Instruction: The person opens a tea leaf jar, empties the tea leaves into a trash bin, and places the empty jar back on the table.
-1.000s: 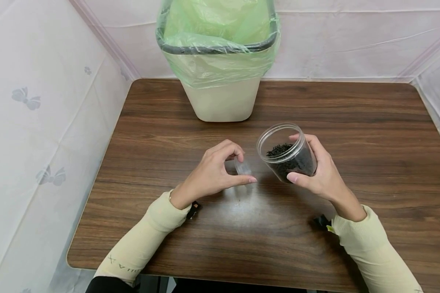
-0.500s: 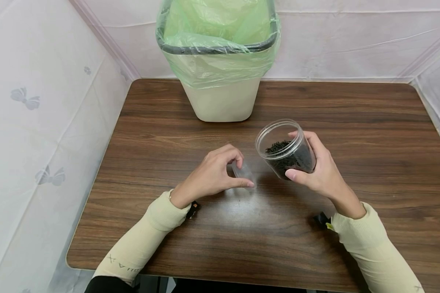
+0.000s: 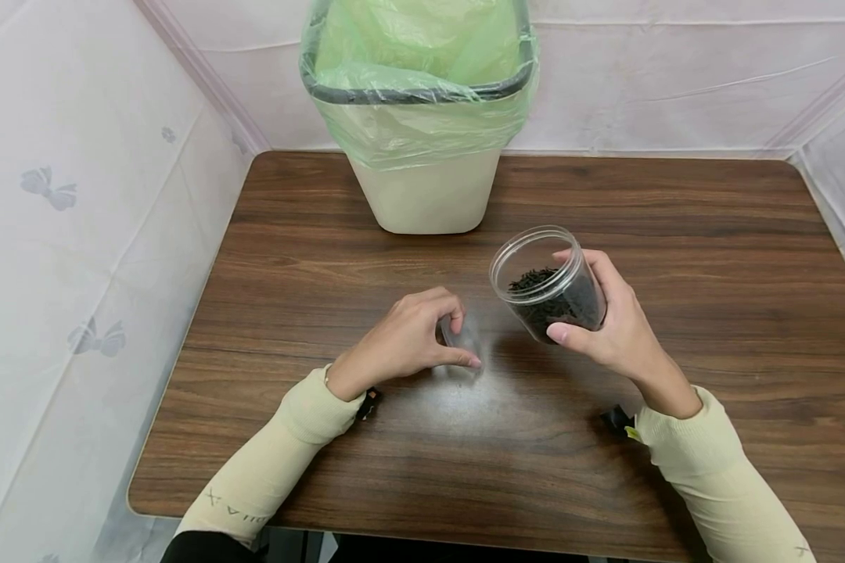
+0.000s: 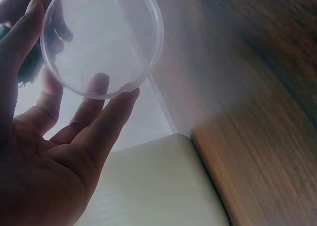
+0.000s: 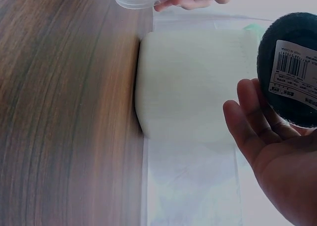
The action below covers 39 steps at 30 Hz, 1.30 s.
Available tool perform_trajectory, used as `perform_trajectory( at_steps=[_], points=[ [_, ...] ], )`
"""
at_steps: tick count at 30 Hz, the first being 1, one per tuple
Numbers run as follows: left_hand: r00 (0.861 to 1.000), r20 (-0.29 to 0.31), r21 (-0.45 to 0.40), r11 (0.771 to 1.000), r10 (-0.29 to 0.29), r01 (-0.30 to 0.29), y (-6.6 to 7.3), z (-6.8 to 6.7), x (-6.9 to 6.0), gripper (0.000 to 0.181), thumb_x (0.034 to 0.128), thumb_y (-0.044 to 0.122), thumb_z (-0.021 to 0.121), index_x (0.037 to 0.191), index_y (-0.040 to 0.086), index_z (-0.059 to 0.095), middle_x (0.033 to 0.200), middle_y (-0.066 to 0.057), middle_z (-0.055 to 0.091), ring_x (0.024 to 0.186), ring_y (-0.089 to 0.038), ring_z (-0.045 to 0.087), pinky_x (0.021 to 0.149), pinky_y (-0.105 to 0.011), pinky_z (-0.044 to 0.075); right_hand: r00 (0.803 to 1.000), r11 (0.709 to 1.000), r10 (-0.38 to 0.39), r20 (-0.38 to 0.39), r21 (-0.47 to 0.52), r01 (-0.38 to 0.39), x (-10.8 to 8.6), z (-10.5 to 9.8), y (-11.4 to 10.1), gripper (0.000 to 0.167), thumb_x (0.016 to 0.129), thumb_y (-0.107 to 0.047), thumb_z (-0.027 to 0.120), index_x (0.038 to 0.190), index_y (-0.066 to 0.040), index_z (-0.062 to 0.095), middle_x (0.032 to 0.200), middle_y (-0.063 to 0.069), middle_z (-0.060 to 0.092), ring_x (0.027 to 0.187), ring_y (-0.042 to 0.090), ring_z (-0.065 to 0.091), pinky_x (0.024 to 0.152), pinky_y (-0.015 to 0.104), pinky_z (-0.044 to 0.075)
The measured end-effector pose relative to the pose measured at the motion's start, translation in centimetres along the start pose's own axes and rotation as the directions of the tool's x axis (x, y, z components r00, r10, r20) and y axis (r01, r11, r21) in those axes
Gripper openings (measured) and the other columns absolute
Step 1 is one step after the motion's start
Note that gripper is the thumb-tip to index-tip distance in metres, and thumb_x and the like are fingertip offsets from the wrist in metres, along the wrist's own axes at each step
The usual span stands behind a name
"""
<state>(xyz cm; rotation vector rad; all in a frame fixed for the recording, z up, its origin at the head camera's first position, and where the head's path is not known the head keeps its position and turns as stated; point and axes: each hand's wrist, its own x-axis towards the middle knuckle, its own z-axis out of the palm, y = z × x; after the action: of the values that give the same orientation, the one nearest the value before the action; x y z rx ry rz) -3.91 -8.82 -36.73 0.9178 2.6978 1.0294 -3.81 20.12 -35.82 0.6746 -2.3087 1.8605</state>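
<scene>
My left hand (image 3: 418,332) pinches a clear round plastic lid (image 4: 104,42) by its rim, between thumb and fingers. In the head view the lid is tilted and hard to see against the wood. My right hand (image 3: 616,332) grips a clear open-topped jar (image 3: 556,309) around its side, above the table. Dark, thin, curled leaf shreds (image 3: 535,283) fill part of the jar, which tilts with its mouth toward the left. Lid and jar are apart. A white barcode label (image 5: 294,70) shows on the jar's base in the right wrist view.
A cream bin (image 3: 429,195) with a dark rim stands at the table's back, lined with a green plastic bag (image 3: 422,129). The brown wooden table (image 3: 310,274) has pale patterned sheeting (image 3: 77,258) around it.
My left hand has moved slightly toward me and to the left with the lid, which has turned a little. My right hand has shifted the jar slightly away from me.
</scene>
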Motion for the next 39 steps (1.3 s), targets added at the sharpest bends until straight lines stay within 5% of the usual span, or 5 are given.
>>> perform_trajectory(
  at_steps=[12,21,28,39],
  points=[
    [0.994,0.1,0.033,0.999,-0.032,0.029,-0.4,0.0,-0.1,0.049,0.0686,0.046,0.092,0.084,0.015,0.057,0.101,0.008,0.056,0.077,-0.012,0.051,0.07,-0.031,0.045,1.0,1.0,-0.016,-0.002,0.002,0.016,0.0,0.0,0.1,0.078,0.061,-0.002,0.079,0.135,0.001,0.054,0.115,0.005,0.066,0.101,0.018,0.06,0.085,0.024,0.045],
    [0.98,0.199,0.024,1.0,-0.003,-0.002,-0.8,-0.1,-0.2,0.058,0.07,0.044,0.092,0.112,0.011,0.069,0.116,0.002,0.064,0.101,-0.019,0.062,0.086,-0.034,0.05,1.0,1.0,-0.017,0.005,-0.003,0.017,-0.2,-0.1,0.1,0.078,0.062,-0.002,0.08,0.136,0.0,0.054,0.117,0.003,0.066,0.102,0.016,0.06,0.086,0.023,0.045],
    [0.959,0.283,0.104,0.995,-0.033,0.003,-0.9,0.0,-0.2,0.083,0.0697,0.045,0.092,0.138,0.01,0.06,0.135,-0.006,0.063,0.124,-0.024,0.057,0.105,-0.039,0.044,1.0,1.0,-0.018,0.007,-0.009,0.018,-0.3,-0.1,0.3,0.077,0.063,-0.003,0.08,0.136,0.0,0.054,0.118,0.002,0.066,0.102,0.016,0.06,0.086,0.022,0.045],
    [0.935,0.348,0.187,0.982,-0.072,0.006,-1.2,0.6,-0.4,0.084,0.0744,0.043,0.089,0.146,0.016,0.054,0.133,-0.003,0.055,0.123,-0.024,0.049,0.102,-0.04,0.044,0.999,0.999,-0.034,-0.005,0.021,0.034,-0.2,-0.2,0.2,0.078,0.062,-0.002,0.08,0.136,0.001,0.054,0.117,0.008,0.066,0.101,0.019,0.06,0.086,0.025,0.045]
  ],
)
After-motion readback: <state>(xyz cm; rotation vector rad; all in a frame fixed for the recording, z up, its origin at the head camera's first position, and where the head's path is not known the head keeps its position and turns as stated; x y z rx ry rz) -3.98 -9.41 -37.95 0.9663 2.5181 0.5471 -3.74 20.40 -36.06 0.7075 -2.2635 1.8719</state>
